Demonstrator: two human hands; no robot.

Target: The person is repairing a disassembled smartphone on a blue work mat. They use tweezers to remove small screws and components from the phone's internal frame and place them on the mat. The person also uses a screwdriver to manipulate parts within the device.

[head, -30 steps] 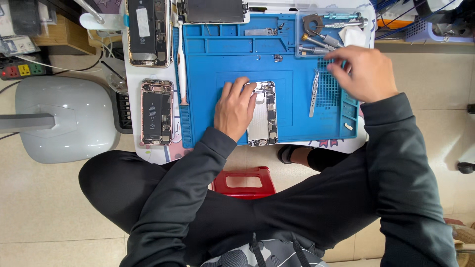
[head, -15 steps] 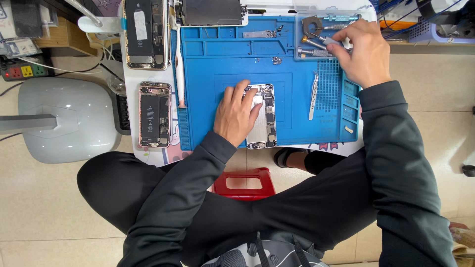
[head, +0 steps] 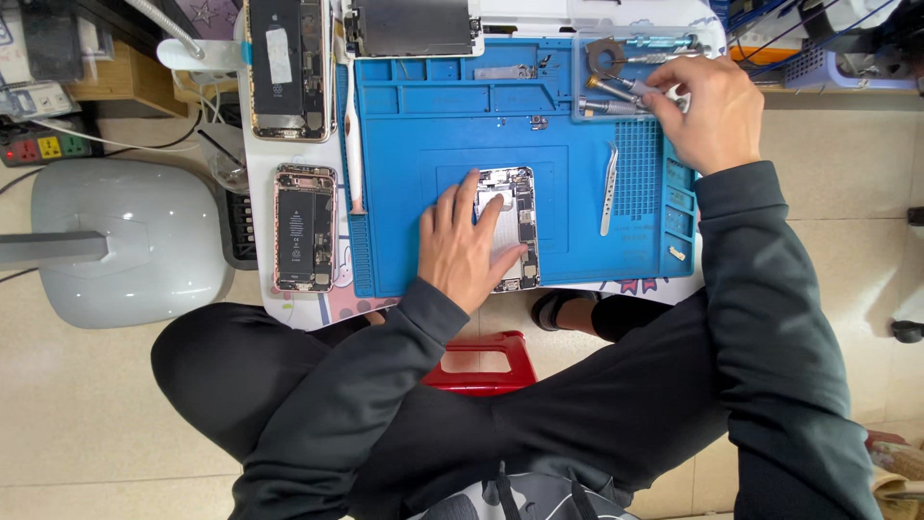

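Note:
An opened phone (head: 518,220) with bare circuitry lies in the middle of a blue repair mat (head: 423,144). My left hand (head: 464,248) rests flat on it, fingers spread, covering its left half. My right hand (head: 707,108) is at the mat's far right corner, over a clear tray (head: 616,72) of silver screwdrivers, and its fingers are closed on one silver screwdriver (head: 643,89). Metal tweezers (head: 607,189) lie on the mat between the two hands.
Two more opened phones (head: 304,227) (head: 286,65) lie on the white table left of the mat, beside a thin white tool (head: 352,144). A dark screen panel (head: 414,24) sits at the far edge. A grey lamp base (head: 125,241) stands left; a red stool (head: 481,361) is under the table.
My right hand has moved from the mat's right side up to the screwdriver tray and closed on a screwdriver. My left hand has stayed on the phone.

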